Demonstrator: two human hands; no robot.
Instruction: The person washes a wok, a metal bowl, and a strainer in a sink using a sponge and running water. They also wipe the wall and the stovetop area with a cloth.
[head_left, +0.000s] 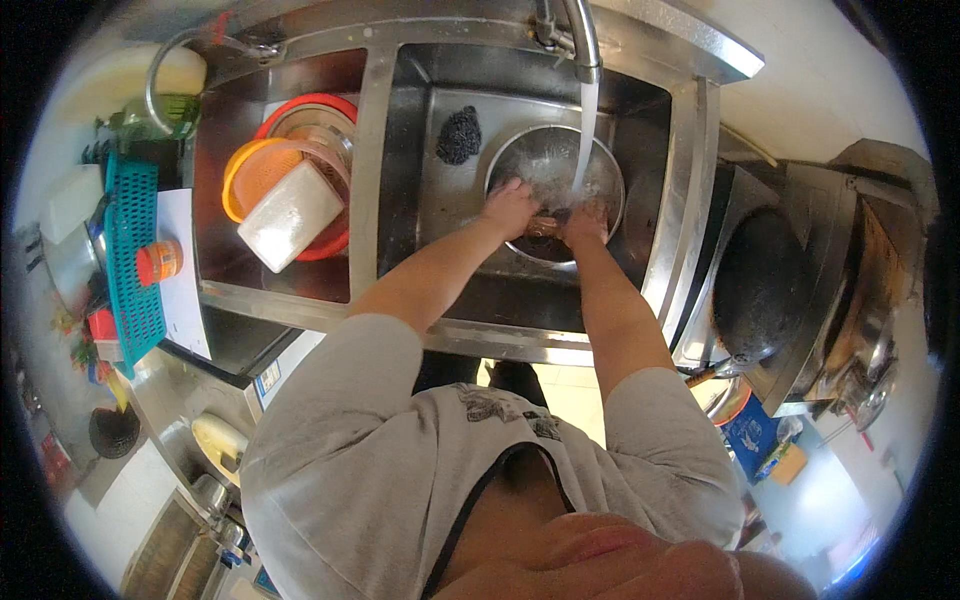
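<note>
A round metal basin (553, 139) stands in the right bowl of a stainless steel sink (450, 225). Water runs from the faucet (589, 45) into it. My left hand (512, 206) reaches over the basin's left rim, its fingers bent inside. My right hand (586, 223) is at the basin's lower right, under the stream, its fingers partly hidden by water and glare. Between the hands lies something brownish (546, 223) that I cannot make out. Whether either hand grips it is unclear. A dark scouring pad (459, 136) lies on the sink floor, left of the basin.
The left sink bowl holds orange and red plastic baskets (247, 176) and a whitish rectangular container (291, 216). Further left are a teal plastic basket (135, 300) and a red-lidded jar (159, 262). A blackened wok (757, 285) sits to the right of the sink.
</note>
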